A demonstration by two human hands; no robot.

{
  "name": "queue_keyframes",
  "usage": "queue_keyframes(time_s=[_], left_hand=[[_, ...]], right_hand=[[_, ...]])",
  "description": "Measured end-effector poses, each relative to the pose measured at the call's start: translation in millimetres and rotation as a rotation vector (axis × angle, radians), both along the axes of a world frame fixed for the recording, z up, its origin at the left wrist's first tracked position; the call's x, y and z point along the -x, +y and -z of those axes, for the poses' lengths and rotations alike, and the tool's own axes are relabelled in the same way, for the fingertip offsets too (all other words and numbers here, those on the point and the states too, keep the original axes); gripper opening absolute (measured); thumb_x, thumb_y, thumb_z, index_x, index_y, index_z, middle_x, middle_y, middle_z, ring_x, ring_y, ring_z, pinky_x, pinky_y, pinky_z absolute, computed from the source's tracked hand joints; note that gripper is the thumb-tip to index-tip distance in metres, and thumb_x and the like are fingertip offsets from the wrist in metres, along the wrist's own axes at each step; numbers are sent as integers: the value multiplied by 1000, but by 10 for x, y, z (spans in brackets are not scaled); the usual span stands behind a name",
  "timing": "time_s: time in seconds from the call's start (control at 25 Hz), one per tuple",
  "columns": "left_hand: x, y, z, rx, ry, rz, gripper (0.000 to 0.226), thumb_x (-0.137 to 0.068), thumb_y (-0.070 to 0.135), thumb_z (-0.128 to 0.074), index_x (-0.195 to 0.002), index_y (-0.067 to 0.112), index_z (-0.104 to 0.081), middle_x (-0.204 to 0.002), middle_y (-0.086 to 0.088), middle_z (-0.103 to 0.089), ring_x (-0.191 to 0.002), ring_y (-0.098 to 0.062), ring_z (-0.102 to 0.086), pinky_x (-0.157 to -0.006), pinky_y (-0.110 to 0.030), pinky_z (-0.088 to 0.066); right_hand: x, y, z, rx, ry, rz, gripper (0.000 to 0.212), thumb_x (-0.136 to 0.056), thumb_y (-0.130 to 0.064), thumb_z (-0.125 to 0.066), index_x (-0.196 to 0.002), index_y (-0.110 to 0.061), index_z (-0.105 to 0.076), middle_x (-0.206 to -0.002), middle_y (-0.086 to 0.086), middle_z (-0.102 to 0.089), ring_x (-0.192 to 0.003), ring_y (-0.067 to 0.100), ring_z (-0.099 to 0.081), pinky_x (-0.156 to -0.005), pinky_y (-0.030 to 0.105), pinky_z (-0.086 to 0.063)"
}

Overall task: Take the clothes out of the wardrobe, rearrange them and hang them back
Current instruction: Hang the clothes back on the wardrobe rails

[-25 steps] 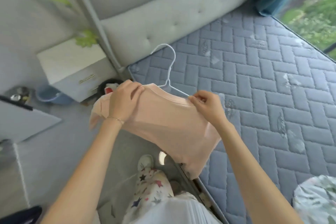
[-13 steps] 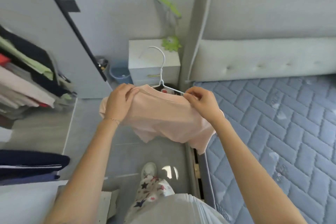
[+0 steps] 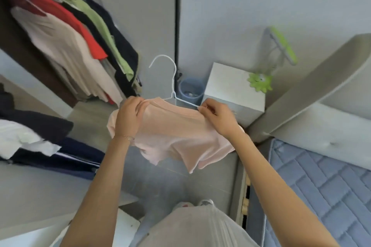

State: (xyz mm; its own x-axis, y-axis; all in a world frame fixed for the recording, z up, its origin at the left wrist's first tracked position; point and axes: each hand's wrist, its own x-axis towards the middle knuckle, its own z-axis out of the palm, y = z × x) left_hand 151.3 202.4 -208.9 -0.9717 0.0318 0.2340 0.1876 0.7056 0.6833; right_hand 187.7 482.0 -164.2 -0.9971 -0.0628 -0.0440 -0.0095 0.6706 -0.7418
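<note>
A pale pink shirt [image 3: 176,134] hangs on a white wire hanger [image 3: 172,78] in front of me, its hook pointing up. My left hand [image 3: 128,118] grips the shirt's left shoulder over the hanger. My right hand [image 3: 218,118] pinches the shirt's right shoulder and the hanger arm. The open wardrobe [image 3: 12,46] is at the left, with several shirts hanging in it: beige [image 3: 66,50], red [image 3: 66,20], green [image 3: 100,28] and dark ones.
Folded dark and white clothes [image 3: 36,138] lie on a wardrobe shelf at the left. A white nightstand [image 3: 232,90] with a green lamp [image 3: 261,82] stands ahead, a blue bin [image 3: 190,90] beside it. The bed's grey headboard [image 3: 321,94] and blue mattress [image 3: 321,190] are at the right.
My view has swung left from the bed to the wardrobe. Both hands kept their hold on the pink shirt and hanger and carried it along.
</note>
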Motion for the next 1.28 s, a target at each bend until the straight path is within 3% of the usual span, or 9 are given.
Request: queue_keyframes(time_s=[0.16,0.32,0.4,0.52,0.64,0.76,1.0,1.12,1.28], left_hand=[[181,-554,42,-32,-3,-174,20,-99,25,-50,-97,11,-65,-93,4,-55,-86,-10,-49,-78,-23,-36],[387,-1057,49,-8,-3,-330,16,-97,22,-55,-102,14,-68,-98,-1,-65,-90,-16,-57,-83,-32,-45],[532,-1257,23,13,5,-438,13,-94,19,-59,-102,16,-70,-98,0,-67,-92,-20,-61,-85,-34,-48],[721,-1425,-46,25,28,-569,18,-93,19,-61,-110,19,-69,-102,6,-66,-98,-18,-61,-87,-25,-44],[895,-1551,-113,66,54,-719,27,-95,21,-59,-121,15,-64,-120,-5,-66,-113,-24,-59,-104,-40,-40],[978,-1602,-162,132,23,-861,28,-98,21,-53,-124,17,-61,-125,-5,-63,-121,-25,-54,-113,-47,-25],[1162,-1786,-191,179,-11,-948,30,-97,21,-52,-124,10,-62,-126,-8,-63,-118,-27,-56,-107,-50,-37],[1293,-2002,-115,231,37,-929,26,-96,20,-54,-117,8,-64,-119,-10,-66,-112,-30,-59,-100,-46,-40],[1487,-2401,-32,196,-13,-945,35,-96,25,-55,-127,8,-60,-130,-10,-61,-122,-27,-55,-106,-43,-37]], right_hand=[[653,-570,101,82,1,-134,27,-95,-30,-58,-69,-29,-49,-70,5,-56,-68,20,-50,-67,38,-42],[1314,-1040,189,126,7,-286,20,-94,-31,-60,-77,-21,-60,-68,6,-58,-64,18,-51,-62,38,-42],[1655,-1281,199,140,19,-375,18,-94,-28,-61,-77,-22,-60,-65,7,-57,-59,14,-48,-60,33,-39],[2081,-1627,156,143,23,-473,23,-93,-23,-62,-73,-32,-55,-57,-3,-50,-53,7,-44,-54,20,-33],[2446,-1974,124,129,12,-532,18,-93,-21,-62,-75,-25,-57,-57,-8,-49,-55,6,-45,-54,16,-32],[2717,-2324,124,147,-25,-557,12,-93,-22,-60,-82,-17,-62,-66,-8,-56,-65,10,-50,-59,21,-36],[3132,-3012,298,163,-68,-510,13,-91,-21,-61,-79,-16,-62,-78,-1,-62,-75,16,-55,-65,27,-39],[3323,-3338,344,229,-105,-415,17,-90,-20,-61,-73,-19,-59,-69,-6,-57,-65,9,-50,-59,24,-36],[3601,-3771,248,299,-81,-347,17,-90,-22,-61,-75,-13,-62,-67,-4,-59,-63,7,-52,-55,16,-37]])
